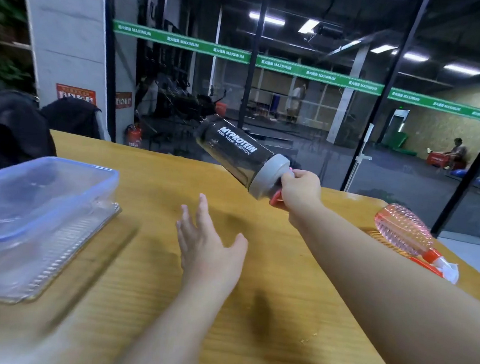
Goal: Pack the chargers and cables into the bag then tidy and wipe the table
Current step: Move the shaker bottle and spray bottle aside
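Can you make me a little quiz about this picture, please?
1. True or false: the pink ribbed plastic spray bottle stands upright.
2. Which hand grips the dark MYPROTEIN shaker bottle with the grey lid?
3. Is the clear plastic box with the blue rim left or right of the open left hand?

Key: 1 false, it lies on the wooden table. 2 the right hand. 3 left.

Left hand [210, 248] flat and open, fingers straight, hovering mid-frame; right hand [301, 189] stretched forward, fingers curled tight in a grip.
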Motion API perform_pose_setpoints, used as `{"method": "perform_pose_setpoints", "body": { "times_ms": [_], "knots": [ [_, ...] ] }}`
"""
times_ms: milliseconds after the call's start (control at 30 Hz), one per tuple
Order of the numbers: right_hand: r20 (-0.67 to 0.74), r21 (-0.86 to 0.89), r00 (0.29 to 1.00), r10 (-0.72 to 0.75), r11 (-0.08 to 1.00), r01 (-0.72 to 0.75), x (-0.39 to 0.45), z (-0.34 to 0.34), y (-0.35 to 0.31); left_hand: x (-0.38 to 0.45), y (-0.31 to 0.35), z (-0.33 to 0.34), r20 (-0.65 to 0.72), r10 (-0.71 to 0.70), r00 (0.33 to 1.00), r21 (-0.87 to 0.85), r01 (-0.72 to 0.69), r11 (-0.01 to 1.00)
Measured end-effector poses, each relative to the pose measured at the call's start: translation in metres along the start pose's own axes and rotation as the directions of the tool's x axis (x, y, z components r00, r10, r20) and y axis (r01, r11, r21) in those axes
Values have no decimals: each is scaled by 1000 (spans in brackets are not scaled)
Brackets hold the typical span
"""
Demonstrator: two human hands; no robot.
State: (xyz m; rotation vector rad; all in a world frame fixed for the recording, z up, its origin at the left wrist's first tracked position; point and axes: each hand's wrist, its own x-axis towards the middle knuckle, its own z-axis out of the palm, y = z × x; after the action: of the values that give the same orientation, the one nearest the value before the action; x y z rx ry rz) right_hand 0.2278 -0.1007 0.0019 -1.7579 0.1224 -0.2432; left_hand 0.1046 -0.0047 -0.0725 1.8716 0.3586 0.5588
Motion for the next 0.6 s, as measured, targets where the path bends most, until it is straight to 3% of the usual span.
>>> {"method": "perform_pose_setpoints", "body": {
  "times_ms": [133, 233, 400, 600],
  "knots": [
    [37, -83, 999, -15, 996, 18, -7, 20, -15, 5, 4, -17, -145, -46, 988, -79, 35, 996],
    [56, -186, 997, -55, 981, 64, -9, 35, -25, 2, 3, -31, -224, 60, 973, -20, -66, 998],
    [104, -462, 945, -311, 826, 323, -9, 54, -44, 6, -16, -55, -149, 334, 931, 240, -293, 925],
    [217, -553, 862, -457, 670, 495, -22, 95, -58, 27, -18, -74, -215, 398, 892, 260, -341, 903]
  ]
}}
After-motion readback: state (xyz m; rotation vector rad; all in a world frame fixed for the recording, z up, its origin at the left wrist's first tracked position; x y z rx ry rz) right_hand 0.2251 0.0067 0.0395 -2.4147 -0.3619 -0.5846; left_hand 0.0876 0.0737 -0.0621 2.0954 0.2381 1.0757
